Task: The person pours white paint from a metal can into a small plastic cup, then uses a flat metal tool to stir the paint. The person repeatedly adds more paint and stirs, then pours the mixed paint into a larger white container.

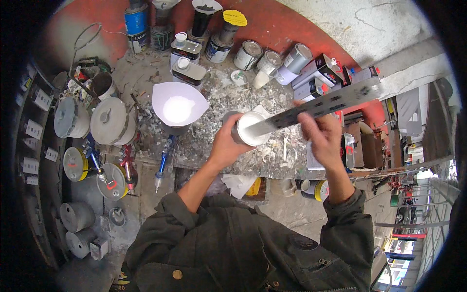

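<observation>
My left hand is wrapped round a cup of white paint, tilted toward me over the workbench. In my right hand is a long flat metal mixing stick with a row of dark slots. Its lower end reaches into the cup's mouth and meets the white paint; its other end points up to the right, slightly blurred. Left of the cup, a white paper paint strainer with a bright white middle sits on a dark container.
The paint-crusted workbench carries paint cans and solvent tins along its back. Spray guns hang at its front left edge. Lidded buckets stand at the left. More rectangular tins are at the right, beyond the stick.
</observation>
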`<state>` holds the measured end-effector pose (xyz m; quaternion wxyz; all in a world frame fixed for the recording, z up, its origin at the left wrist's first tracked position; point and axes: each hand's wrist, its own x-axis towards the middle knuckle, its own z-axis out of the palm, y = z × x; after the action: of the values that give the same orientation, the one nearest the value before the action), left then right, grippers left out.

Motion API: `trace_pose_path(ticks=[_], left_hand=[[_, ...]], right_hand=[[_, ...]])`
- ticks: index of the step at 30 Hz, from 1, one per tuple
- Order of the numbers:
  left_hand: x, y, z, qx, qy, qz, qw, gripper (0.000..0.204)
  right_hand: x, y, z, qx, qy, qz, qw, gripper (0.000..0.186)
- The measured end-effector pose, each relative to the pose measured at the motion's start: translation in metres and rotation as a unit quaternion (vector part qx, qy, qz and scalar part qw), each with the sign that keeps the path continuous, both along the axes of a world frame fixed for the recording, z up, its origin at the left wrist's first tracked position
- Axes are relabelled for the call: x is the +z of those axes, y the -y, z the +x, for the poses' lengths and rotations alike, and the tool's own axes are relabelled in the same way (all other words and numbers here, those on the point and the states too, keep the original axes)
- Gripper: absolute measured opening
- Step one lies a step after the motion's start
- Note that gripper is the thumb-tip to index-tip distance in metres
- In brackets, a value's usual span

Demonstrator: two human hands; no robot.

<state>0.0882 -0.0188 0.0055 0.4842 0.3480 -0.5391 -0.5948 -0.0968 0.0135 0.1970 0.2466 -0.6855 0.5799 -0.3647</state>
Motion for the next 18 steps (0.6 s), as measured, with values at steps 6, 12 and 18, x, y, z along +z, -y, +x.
trace_pose_path(ticks=[6, 12, 18], left_hand=[[-0.001, 0.0, 0.001, 0.006, 0.026, -0.004, 1.0, 0.085], [0.003, 0.0, 0.001, 0.007, -0.006, -0.001, 1.0, 0.086], [0.02, 0.003, 0.003, -0.02, 0.02, 0.027, 0.999, 0.087]], right_hand=[[0.005, 0.017, -0.011, -0.002, -0.016, -0.026, 1.0, 0.025], [-0.031, 0.009, -0.002, 0.033, -0.065, 0.036, 0.997, 0.027], [0.006, 0.002, 0.006, 0.013, -0.034, 0.0, 0.999, 0.03]])
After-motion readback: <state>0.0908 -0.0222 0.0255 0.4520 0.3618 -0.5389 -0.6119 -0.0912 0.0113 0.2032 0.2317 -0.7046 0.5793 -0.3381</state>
